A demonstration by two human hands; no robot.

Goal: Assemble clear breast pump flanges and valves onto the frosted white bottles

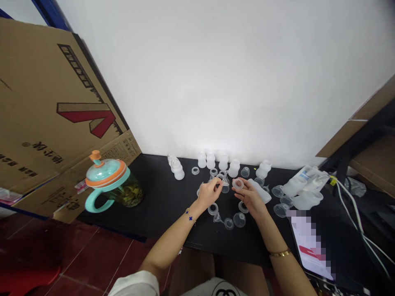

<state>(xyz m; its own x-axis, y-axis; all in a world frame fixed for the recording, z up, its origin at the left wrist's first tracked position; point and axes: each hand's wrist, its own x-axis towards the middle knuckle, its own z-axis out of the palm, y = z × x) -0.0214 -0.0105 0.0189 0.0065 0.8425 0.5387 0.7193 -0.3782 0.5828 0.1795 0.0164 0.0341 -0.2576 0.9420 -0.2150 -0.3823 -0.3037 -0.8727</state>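
My left hand [209,194] is closed, its fingertips pinching a clear nipple-shaped piece [225,181] above the black table. Just to its right, my right hand [250,196] grips a translucent ring [238,184] between thumb and fingers. The two pieces are apart. Under and around my hands lie more rings [212,209] and clear domed caps [239,220]. A white bottle [261,191] lies on its side, partly behind my right hand. Several small white bottles [233,168] stand along the wall, and two with clear tops [177,169] are farther left.
A teal-lidded jug [117,185] stands at the left beside large cardboard boxes [55,107]. To the right are more bottles [307,199], white cables [348,205] and a lit phone-like screen [313,246]. The black table [166,213] meets a white wall behind.
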